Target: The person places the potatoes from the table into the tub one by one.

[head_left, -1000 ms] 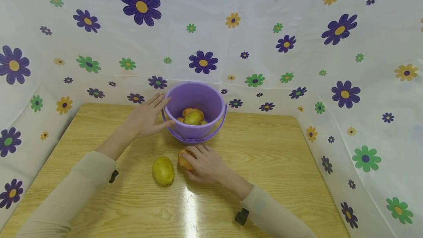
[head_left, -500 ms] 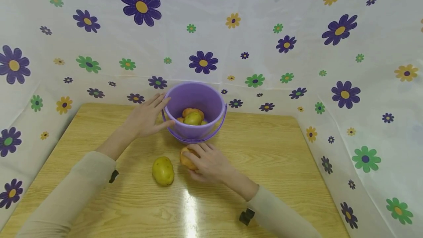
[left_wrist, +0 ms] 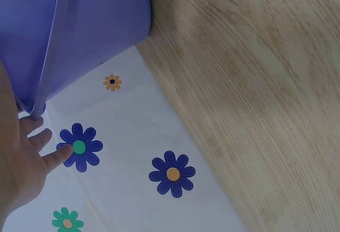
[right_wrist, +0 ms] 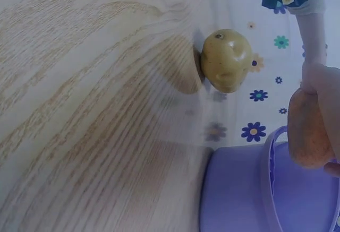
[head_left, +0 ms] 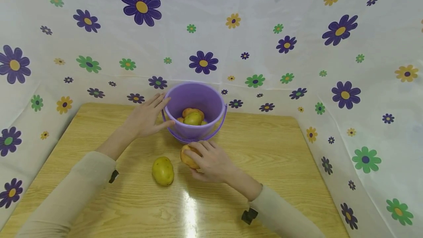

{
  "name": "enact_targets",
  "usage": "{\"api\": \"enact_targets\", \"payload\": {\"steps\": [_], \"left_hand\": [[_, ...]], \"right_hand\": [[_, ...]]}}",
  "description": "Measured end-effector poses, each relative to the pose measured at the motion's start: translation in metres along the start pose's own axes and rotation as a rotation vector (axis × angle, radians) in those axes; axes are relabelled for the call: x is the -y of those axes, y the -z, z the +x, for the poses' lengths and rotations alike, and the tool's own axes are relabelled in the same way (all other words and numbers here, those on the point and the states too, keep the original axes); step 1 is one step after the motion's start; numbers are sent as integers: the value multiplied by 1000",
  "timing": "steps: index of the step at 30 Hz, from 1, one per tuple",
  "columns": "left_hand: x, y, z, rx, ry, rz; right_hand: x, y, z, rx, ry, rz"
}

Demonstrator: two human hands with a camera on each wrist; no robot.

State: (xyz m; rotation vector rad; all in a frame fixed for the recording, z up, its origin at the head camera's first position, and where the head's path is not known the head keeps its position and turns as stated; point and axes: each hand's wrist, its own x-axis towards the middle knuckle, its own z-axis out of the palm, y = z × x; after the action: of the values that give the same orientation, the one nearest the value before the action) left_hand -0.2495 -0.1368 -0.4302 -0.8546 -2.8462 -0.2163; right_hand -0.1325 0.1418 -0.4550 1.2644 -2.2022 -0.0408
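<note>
A purple bucket point(head_left: 195, 130) stands near the back of the table, with several potatoes point(head_left: 193, 118) inside. My left hand point(head_left: 145, 116) rests against its left rim, fingers extended and thumb at the front edge. In the left wrist view the fingers point(left_wrist: 33, 157) are beside the bucket's handle joint. My right hand point(head_left: 213, 161) grips an orange-brown potato point(head_left: 188, 157) just in front of the bucket. The right wrist view shows that potato point(right_wrist: 308, 131) in the hand, its far side covered by the palm. A yellow-green potato point(head_left: 163, 171) lies on the table to the left of it.
The wooden table point(head_left: 271, 179) has a light reflection near its front. A white cloth with printed flowers point(head_left: 257, 39) hangs behind and on both sides. The bucket's handle point(head_left: 222, 124) hangs down across its front.
My right hand and the orange-brown potato have shifted slightly to the right and toward the bucket, with the potato turning a little upward. My left hand has stayed on the bucket.
</note>
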Motion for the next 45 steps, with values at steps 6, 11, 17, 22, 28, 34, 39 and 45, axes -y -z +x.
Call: {"api": "enact_targets", "payload": {"steps": [6, 11, 17, 22, 28, 34, 39, 45], "left_hand": [[0, -1, 0, -8, -3, 1], [0, -1, -1, -7, 1, -1], [-1, 0, 0, -4, -1, -1], [-2, 0, 0, -3, 1, -6], [-3, 1, -1, 6, 6, -3], [-2, 0, -1, 3, 12, 16], [-2, -1, -1, 7, 12, 31], [-2, 0, -2, -3, 9, 35]], "right_hand": [[-2, 7, 2, -35, 6, 10], [-6, 10, 4, -50, 4, 1], [-9, 14, 7, -79, 3, -4], [-14, 18, 10, -88, -2, -11], [-17, 22, 14, -115, -5, -3], [-22, 24, 14, -122, -6, -9], [-26, 25, 14, -131, -7, -18], [-29, 28, 18, -153, -15, -18]]}}
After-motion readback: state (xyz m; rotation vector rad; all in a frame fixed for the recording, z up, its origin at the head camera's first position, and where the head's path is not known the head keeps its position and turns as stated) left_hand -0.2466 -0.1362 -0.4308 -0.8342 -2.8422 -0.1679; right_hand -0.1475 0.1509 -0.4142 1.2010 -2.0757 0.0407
